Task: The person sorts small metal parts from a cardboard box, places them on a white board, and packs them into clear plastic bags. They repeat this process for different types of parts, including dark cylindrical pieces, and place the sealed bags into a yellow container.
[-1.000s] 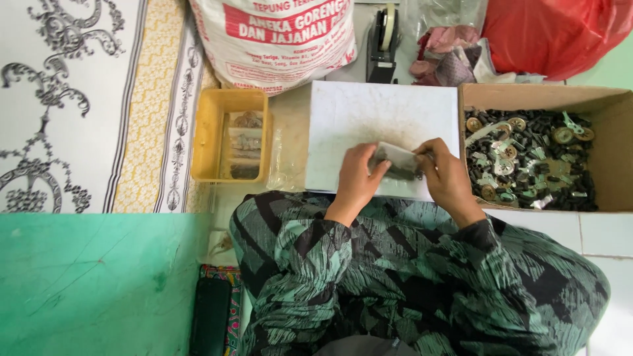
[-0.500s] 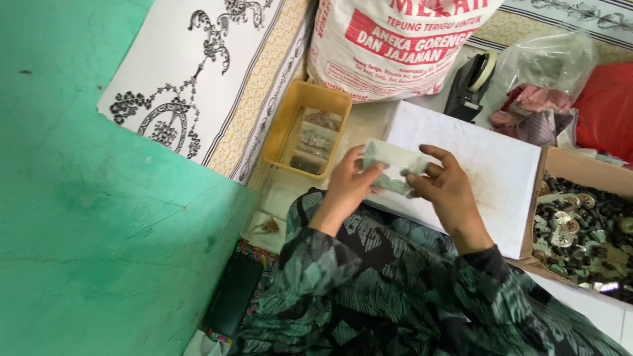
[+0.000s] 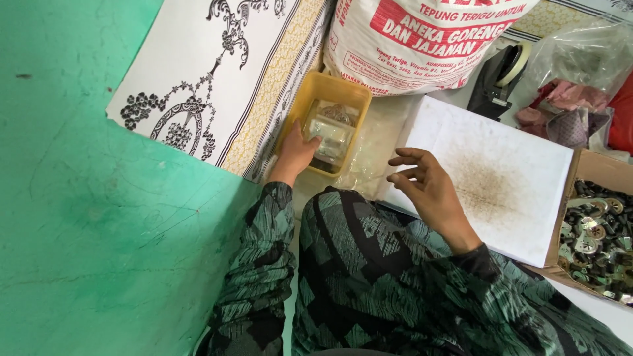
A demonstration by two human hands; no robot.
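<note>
My left hand (image 3: 295, 153) reaches into a yellow plastic tub (image 3: 298, 109) and rests its fingers on a small clear packet (image 3: 328, 131) lying on top of other packets there. My right hand (image 3: 425, 186) hovers over the near left corner of a white sheet (image 3: 521, 158) stained brown in the middle; its fingers are curled and apart, with nothing in them. Both arms wear dark green patterned sleeves.
A cardboard box (image 3: 580, 175) of small metal and black parts stands at the right. A large white and red sack (image 3: 422, 39), a black tape dispenser (image 3: 498, 76) and plastic bags (image 3: 580, 59) lie behind. A patterned mat (image 3: 217, 79) and green floor (image 3: 79, 217) are on the left.
The packet, held in both hands over the white sheet, has moved left into the yellow tub under my left hand. My right hand has let go. The view has swung left.
</note>
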